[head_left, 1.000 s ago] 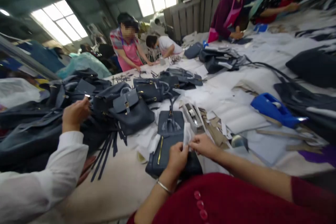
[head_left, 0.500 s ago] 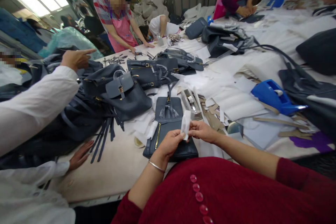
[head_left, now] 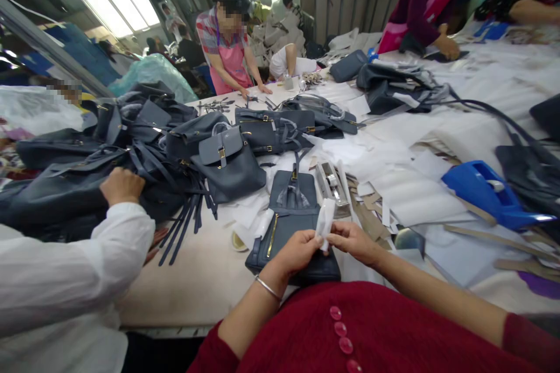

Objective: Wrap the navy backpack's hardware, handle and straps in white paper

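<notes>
My left hand (head_left: 294, 253) and my right hand (head_left: 355, 242) meet low in the middle, both pinching a small white slip of paper or film (head_left: 325, 218) that stands up between the fingertips. They hover just over a flat dark navy handbag (head_left: 289, 227) with a gold zip, lying on the table in front of me. A silver bangle sits on my left wrist.
A person in a white sleeve (head_left: 65, 268) at my left rests a hand (head_left: 121, 185) on a heap of navy bags (head_left: 131, 151). A blue tape dispenser (head_left: 490, 192) lies right, among paper scraps (head_left: 394, 198). Other people work at the far table edge.
The white-sleeved person's raised, pointing hand has dropped onto the bag heap. My hands keep pinching the white slip; the view has shifted slightly.
</notes>
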Available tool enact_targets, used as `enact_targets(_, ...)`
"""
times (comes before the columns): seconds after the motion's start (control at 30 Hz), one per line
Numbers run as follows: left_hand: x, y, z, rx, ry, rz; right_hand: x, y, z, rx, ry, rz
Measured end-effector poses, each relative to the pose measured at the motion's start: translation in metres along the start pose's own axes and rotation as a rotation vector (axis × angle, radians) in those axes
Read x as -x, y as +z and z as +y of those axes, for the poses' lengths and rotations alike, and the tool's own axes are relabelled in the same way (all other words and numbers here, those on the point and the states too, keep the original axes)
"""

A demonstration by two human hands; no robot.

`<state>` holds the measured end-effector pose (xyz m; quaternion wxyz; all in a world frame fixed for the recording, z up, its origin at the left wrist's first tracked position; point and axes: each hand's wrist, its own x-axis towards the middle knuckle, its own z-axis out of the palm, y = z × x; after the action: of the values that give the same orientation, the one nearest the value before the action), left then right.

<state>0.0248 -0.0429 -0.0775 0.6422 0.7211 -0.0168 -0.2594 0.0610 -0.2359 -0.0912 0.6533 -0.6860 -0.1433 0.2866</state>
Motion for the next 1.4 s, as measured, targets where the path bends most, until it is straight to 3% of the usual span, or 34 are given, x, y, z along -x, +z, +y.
enact_targets(0.1,0.004,0.007,-0.002,-0.276,0.082,0.277,-0.002,0.01,0.003,0.094,0.067,0.194)
enact_targets(0.17,0.008,0.012,0.0,-0.347,0.175,0.403,-0.003,0.015,0.006,0.083,0.137,0.243)
enact_targets(0.23,0.011,0.015,0.006,-0.318,0.225,0.365,-0.004,0.019,0.007,0.057,0.173,0.265)
enact_targets(0.37,0.014,0.014,0.02,-0.051,0.225,0.138,-0.007,0.02,0.0,0.03,0.13,0.255)
enact_targets(0.4,0.014,0.013,0.022,0.016,0.207,0.114,-0.007,0.02,-0.002,0.03,0.106,0.232)
enact_targets(0.47,0.012,0.01,0.02,0.025,0.131,0.175,-0.008,0.02,-0.003,0.033,0.058,0.17)
enact_targets(0.57,0.009,0.007,0.01,-0.201,0.014,0.367,-0.01,0.018,0.002,0.028,0.045,0.064)
enact_targets(0.67,0.005,0.006,-0.002,-0.364,-0.013,0.397,-0.018,0.007,0.002,0.091,0.059,0.016)
enact_targets(0.83,0.004,0.011,-0.001,-0.659,-0.026,0.314,-0.065,-0.019,-0.033,0.074,-0.023,0.333)
enact_targets(0.9,0.007,0.011,0.006,-0.793,-0.009,0.264,-0.095,-0.016,-0.048,0.031,0.001,0.33)
enact_targets(0.97,0.013,0.005,0.014,-0.887,0.018,0.256,-0.127,-0.007,-0.054,-0.021,0.101,0.262)
enact_targets(1.03,0.025,-0.01,0.02,-0.94,0.079,0.331,-0.159,0.006,-0.05,-0.077,0.211,0.21)
enact_targets(1.13,0.049,-0.044,0.013,-0.972,0.164,0.645,-0.2,0.021,-0.039,-0.139,0.286,0.183)
enact_targets(1.23,0.073,-0.075,-0.012,-0.882,0.061,0.897,-0.228,0.029,-0.038,-0.183,0.292,0.17)
enact_targets(1.3,0.083,-0.084,-0.032,-0.694,-0.036,0.887,-0.235,0.036,-0.047,-0.195,0.252,0.146)
enact_targets(1.4,0.081,-0.077,-0.05,-0.423,-0.031,0.824,-0.221,0.059,-0.071,-0.188,0.169,0.053)
